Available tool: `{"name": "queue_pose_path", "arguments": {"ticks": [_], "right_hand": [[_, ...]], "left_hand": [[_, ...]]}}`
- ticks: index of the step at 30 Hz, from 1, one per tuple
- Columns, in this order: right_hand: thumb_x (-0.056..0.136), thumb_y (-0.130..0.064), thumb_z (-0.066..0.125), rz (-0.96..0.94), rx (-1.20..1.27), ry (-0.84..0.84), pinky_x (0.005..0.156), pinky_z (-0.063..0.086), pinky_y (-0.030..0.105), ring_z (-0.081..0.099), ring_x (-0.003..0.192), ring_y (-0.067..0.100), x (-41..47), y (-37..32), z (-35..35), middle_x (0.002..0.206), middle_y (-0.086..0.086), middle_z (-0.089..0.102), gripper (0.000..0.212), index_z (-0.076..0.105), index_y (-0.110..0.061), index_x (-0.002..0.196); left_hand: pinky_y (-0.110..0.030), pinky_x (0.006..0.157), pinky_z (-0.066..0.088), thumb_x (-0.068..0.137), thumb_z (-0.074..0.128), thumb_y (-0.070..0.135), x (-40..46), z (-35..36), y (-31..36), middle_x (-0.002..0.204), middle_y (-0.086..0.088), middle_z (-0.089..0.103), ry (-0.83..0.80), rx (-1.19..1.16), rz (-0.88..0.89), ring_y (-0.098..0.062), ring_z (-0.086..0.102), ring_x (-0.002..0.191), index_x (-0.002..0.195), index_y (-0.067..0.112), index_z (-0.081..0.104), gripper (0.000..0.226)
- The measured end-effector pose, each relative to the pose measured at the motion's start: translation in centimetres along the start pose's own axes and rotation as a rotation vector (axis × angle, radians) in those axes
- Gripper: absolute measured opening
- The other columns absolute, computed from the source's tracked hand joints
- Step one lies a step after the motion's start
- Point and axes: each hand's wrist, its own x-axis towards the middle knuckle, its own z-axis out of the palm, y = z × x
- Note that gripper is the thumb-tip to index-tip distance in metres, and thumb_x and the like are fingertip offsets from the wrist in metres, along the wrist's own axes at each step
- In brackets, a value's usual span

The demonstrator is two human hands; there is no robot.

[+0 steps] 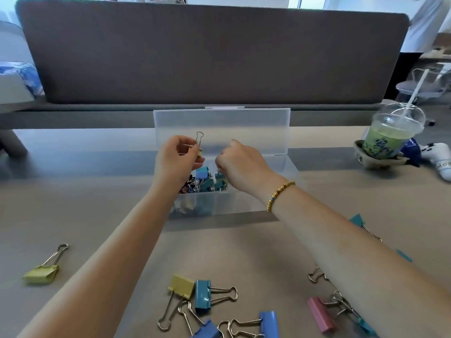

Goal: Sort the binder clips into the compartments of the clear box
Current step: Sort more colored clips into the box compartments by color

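Note:
A clear box [246,201] stands open in the middle of the table, its lid [222,128] upright behind it. Its left compartments hold several small blue, teal and dark binder clips [207,179]. My left hand [175,159] pinches a small yellow binder clip [199,145] above the box's left part, wire handles pointing up. My right hand [241,164] hovers over the middle compartment with fingers curled down; whether it holds a clip is hidden. Loose larger clips lie on the near table: a yellow clip [42,274] at left, another yellow clip [181,286], a teal clip [203,297], a blue clip [269,323], a pink clip [321,314].
A green iced drink with straw [390,135] sits in a cardboard holder at the right, next to a white plush toy [439,159]. A grey partition [212,54] closes off the table's back. More teal clips [357,220] lie beside my right forearm.

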Motion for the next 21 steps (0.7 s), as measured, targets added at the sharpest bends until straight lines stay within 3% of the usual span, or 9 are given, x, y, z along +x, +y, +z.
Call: {"name": "queue_pose_path", "arguments": {"ticks": [4, 7, 10, 12, 14, 15, 18, 21], "right_hand": [[0.096, -0.034, 0.049, 0.043, 0.154, -0.206, 0.069, 0.039, 0.031, 0.045, 0.101, 0.021, 0.3, 0.7, 0.4, 0.101, 0.002, 0.066, 0.029, 0.072, -0.016, 0.101], [0.097, -0.043, 0.041, 0.110, 0.354, -0.331, 0.085, 0.043, 0.036, 0.048, 0.099, 0.023, -0.5, 1.3, 0.6, 0.101, 0.005, 0.066, 0.046, 0.072, -0.010, 0.089], [0.099, -0.031, 0.043, 0.248, 0.668, -0.187, 0.079, 0.045, 0.035, 0.056, 0.088, 0.024, -1.6, 2.0, -0.2, 0.092, 0.012, 0.066, 0.042, 0.067, 0.002, 0.090], [0.099, -0.024, 0.045, 0.349, 0.923, -0.091, 0.085, 0.048, 0.027, 0.058, 0.089, 0.016, -1.8, 1.9, -1.0, 0.099, 0.007, 0.066, 0.032, 0.063, -0.003, 0.113], [0.098, -0.020, 0.047, 0.390, 1.099, -0.044, 0.070, 0.045, 0.006, 0.056, 0.079, 0.004, -1.6, 1.5, -1.6, 0.097, 0.002, 0.062, 0.034, 0.054, -0.006, 0.128], [0.097, -0.019, 0.049, 0.398, 1.144, -0.013, 0.059, 0.041, 0.002, 0.054, 0.073, 0.000, -1.4, 1.2, -1.7, 0.092, 0.000, 0.062, 0.033, 0.054, -0.006, 0.127], [0.095, -0.015, 0.052, 0.446, 1.230, 0.089, 0.047, 0.036, 0.004, 0.049, 0.063, 0.001, -0.9, 0.7, -2.0, 0.076, -0.005, 0.057, 0.020, 0.063, -0.003, 0.108], [0.093, -0.014, 0.057, 0.490, 1.302, 0.110, 0.045, 0.038, 0.008, 0.050, 0.062, 0.004, -0.8, 0.7, -1.5, 0.073, -0.001, 0.056, 0.004, 0.057, -0.010, 0.091]], "left_hand": [[-0.014, 0.059, 0.056, 0.092, 0.055, 0.010, -0.1, 0.0, 0.1, 0.080, -0.002, 0.061, -0.009, -0.004, -0.001, -0.011, 0.064, 0.066, 0.099, 0.010, 0.052, 0.008], [-0.015, 0.060, 0.056, 0.092, 0.056, 0.011, -0.2, -0.2, 0.1, 0.082, -0.003, 0.062, -0.018, 0.013, -0.018, -0.011, 0.065, 0.067, 0.100, 0.011, 0.051, 0.009], [-0.016, 0.056, 0.054, 0.090, 0.058, 0.010, -0.5, -0.2, 0.5, 0.079, -0.004, 0.062, -0.065, 0.024, -0.033, -0.013, 0.062, 0.063, 0.090, 0.015, 0.046, 0.012], [-0.024, 0.062, 0.054, 0.087, 0.063, 0.014, -0.8, 0.0, 0.9, 0.077, -0.002, 0.063, -0.128, 0.097, 0.004, -0.016, 0.060, 0.064, 0.082, 0.020, 0.041, 0.022], [-0.034, 0.073, 0.054, 0.084, 0.066, 0.018, -0.9, 0.3, 1.3, 0.075, 0.000, 0.064, -0.196, 0.198, 0.061, -0.022, 0.063, 0.072, 0.081, 0.019, 0.041, 0.025], [-0.037, 0.076, 0.054, 0.083, 0.067, 0.020, -1.0, 0.4, 1.5, 0.075, 0.001, 0.065, -0.225, 0.214, 0.072, -0.025, 0.065, 0.078, 0.080, 0.019, 0.042, 0.026], [-0.038, 0.079, 0.054, 0.082, 0.069, 0.024, -1.3, 0.6, 1.9, 0.078, 0.000, 0.068, -0.279, 0.196, 0.080, -0.025, 0.068, 0.085, 0.079, 0.021, 0.042, 0.027], [-0.030, 0.073, 0.053, 0.083, 0.067, 0.024, -1.5, 0.7, 1.8, 0.076, 0.003, 0.068, -0.297, 0.175, 0.073, -0.020, 0.067, 0.081, 0.085, 0.019, 0.045, 0.023]]}}
